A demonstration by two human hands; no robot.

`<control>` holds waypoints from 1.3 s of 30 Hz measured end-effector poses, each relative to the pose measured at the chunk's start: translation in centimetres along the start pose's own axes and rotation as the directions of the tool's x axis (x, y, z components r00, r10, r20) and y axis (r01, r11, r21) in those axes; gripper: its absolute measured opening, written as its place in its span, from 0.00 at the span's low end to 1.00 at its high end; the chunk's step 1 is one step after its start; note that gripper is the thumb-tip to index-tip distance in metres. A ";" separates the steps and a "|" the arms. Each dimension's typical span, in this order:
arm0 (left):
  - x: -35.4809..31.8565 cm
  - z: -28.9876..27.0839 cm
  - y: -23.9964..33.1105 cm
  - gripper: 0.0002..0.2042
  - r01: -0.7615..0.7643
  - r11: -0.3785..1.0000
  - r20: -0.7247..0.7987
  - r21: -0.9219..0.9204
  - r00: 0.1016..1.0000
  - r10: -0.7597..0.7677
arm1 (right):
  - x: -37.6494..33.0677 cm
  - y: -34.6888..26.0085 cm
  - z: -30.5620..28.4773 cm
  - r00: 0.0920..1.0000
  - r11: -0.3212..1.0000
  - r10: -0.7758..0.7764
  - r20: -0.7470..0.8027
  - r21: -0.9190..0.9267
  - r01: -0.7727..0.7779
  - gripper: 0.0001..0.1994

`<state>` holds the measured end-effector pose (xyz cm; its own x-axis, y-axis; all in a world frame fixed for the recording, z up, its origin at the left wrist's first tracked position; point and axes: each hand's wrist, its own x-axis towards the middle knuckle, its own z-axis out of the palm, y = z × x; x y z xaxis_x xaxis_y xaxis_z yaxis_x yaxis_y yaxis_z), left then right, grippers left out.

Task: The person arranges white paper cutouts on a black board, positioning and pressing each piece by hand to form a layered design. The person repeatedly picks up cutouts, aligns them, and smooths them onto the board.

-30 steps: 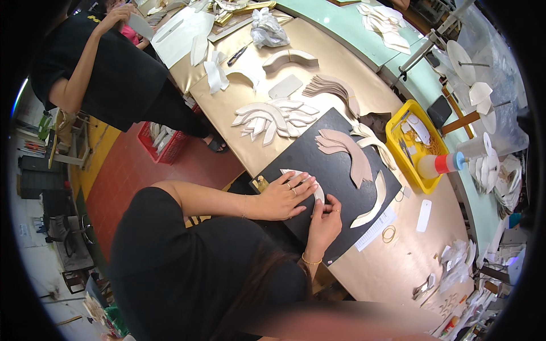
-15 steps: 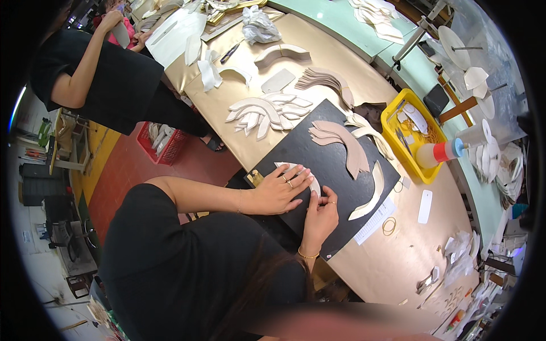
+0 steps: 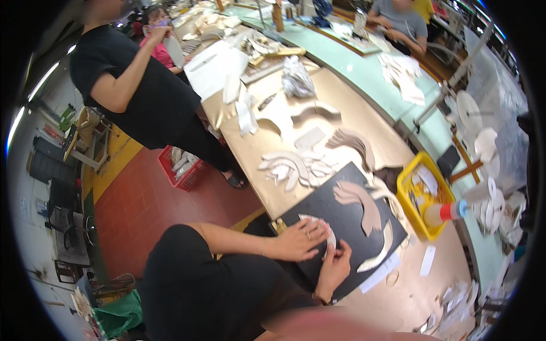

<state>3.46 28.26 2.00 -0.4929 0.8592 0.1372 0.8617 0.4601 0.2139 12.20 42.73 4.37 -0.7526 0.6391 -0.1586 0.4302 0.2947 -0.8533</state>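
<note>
My left hand [image 3: 301, 240] lies flat, fingers stretched out, over a curved off-white piece [image 3: 331, 236] on a black board [image 3: 321, 202]. Its thumb side is close to my right hand [image 3: 334, 267], whose fingers pinch the near end of that same piece. Much of the piece is hidden under my fingers. Farther up the board rests a fanned stack of beige curved strips [image 3: 368, 211]. A single cream curved strip [image 3: 380, 250] lies near the board's right edge.
White curved pieces [image 3: 290, 169] are heaped beyond the board, beside brown strips [image 3: 355, 142]. A yellow basket [image 3: 405, 187] with a bottle [image 3: 438, 213] stands right. Another person in black [image 3: 136, 96] stands at the table's left, near a red basket [image 3: 190, 177] on the floor.
The view has swung, so the scene sits lower and farther right, and more of the far tables shows. Both hands stay on the curved piece, with little visible change in their hold.
</note>
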 end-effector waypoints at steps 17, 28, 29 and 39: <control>-0.6 1.5 0.0 0.34 0.015 0.980 -0.105 -0.197 0.994 -0.037 | -0.1 -0.8 0.6 0.998 0.953 -0.054 0.018 -0.299 0.057 0.17; -0.5 1.5 0.1 0.32 0.006 0.980 -0.104 -0.197 0.994 -0.027 | 0.1 -0.3 0.1 0.987 0.985 0.137 0.087 -0.117 -0.126 0.19; -0.4 1.4 -0.1 0.32 0.001 0.980 -0.096 -0.199 0.995 -0.020 | 0.2 -0.2 0.5 0.991 0.987 0.117 0.058 -0.120 -0.109 0.19; -0.5 1.3 -0.1 0.34 -0.012 0.989 -0.088 -0.146 0.996 -0.001 | -0.2 -0.1 0.6 0.999 0.987 0.030 0.013 -0.157 -0.027 0.20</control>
<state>3.71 28.09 0.66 -0.5023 0.8359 0.2214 0.8406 0.4121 0.3515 12.05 42.12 4.16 -0.7459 0.6383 -0.1902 0.5235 0.3854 -0.7599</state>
